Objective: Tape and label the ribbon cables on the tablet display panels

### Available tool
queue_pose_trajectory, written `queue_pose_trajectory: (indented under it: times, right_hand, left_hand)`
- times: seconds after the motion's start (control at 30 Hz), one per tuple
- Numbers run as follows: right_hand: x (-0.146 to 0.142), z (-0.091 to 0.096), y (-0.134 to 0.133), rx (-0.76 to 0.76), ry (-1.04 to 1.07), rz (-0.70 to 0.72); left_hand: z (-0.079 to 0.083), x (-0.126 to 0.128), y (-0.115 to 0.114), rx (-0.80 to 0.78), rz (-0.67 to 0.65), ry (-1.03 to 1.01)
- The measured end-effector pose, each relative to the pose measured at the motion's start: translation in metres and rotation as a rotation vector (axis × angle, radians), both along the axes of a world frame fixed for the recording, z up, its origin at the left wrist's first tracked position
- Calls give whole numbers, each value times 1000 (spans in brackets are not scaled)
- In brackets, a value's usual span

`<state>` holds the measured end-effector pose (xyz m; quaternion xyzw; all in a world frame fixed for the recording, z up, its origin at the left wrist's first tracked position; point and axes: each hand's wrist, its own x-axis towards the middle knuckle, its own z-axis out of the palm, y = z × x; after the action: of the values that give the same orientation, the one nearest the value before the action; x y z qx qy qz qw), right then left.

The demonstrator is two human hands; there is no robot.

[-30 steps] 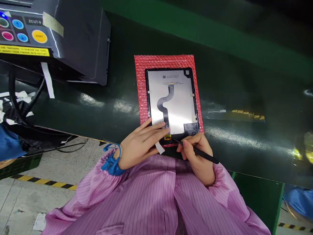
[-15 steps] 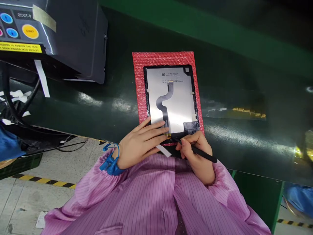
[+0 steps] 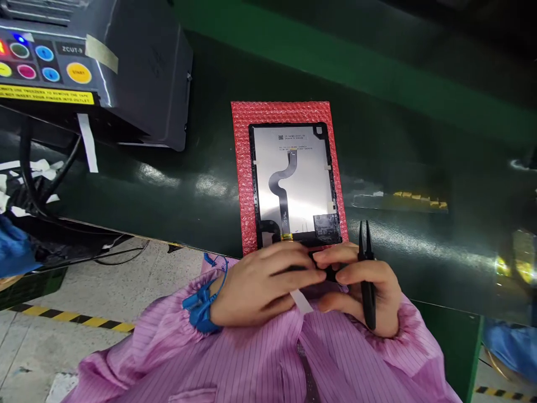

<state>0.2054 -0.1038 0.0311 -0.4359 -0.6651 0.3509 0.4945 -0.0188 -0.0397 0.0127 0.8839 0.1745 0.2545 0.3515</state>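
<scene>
A tablet screen panel (image 3: 293, 184) lies back side up on a red bubble-wrap sheet (image 3: 243, 168), with a grey flex cable (image 3: 282, 184) curving down its middle. My left hand (image 3: 260, 282) and my right hand (image 3: 363, 282) meet fingertip to fingertip just below the panel's near edge. The left fingers pinch a small white strip of tape (image 3: 302, 301). My right hand is closed round black tweezers (image 3: 367, 274), whose tips point up and away from the panel. A blue wrist strap (image 3: 201, 308) sits on my left wrist.
A grey tape dispenser machine (image 3: 104, 67) with coloured buttons stands at the back left, a white tape strip hanging from its outlet. A clear strip with yellow pieces (image 3: 403, 198) lies on the dark green table (image 3: 168, 184) to the right. Cables run at the left edge.
Both hands have pulled back off the panel toward my body. The tweezers swung from pointing at the connector to standing upright. The left hand now pinches the white strip against the right fingers.
</scene>
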Motion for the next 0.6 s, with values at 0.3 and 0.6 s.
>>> queue_pose_trajectory:
  times: [0.3, 0.6]
  right_hand:
    - [-10, 47, 27, -93, -49, 93]
    - [3, 34, 113, -391, -60, -39]
  left_hand:
    - [4, -3, -3, -596, -195, -111]
    - [-8, 7, 14, 407, 445, 351]
